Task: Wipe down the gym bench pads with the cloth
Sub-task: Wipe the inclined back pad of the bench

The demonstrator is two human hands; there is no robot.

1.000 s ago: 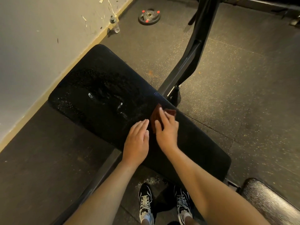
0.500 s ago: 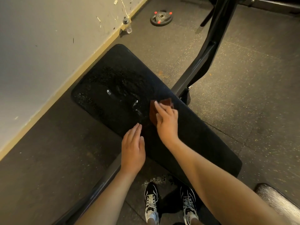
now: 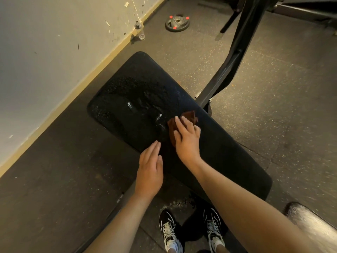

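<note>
Head cam: my right grip (image 3: 187, 139) lies flat, fingers straight, pressing the one brown cloth (image 3: 189, 115) mid bench pad (image 3: 228, 152), just beside a wet patch (image 3: 138, 99). Left grip (image 3: 150, 170) rests loose and unclenched at the pad's near edge. Around it: one weight plate (image 3: 177, 22), one bottle (image 3: 139, 31), one frame post (image 3: 231, 57).

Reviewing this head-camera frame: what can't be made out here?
Cloth: head view, mostly covered by the right hand; its size and folds are hidden.
Left hand: whether it touches the bench pad is unclear from above.
Second pad: cut off by the lower right edge, blurred.
Bottle by the wall: too small to tell its contents.
</note>
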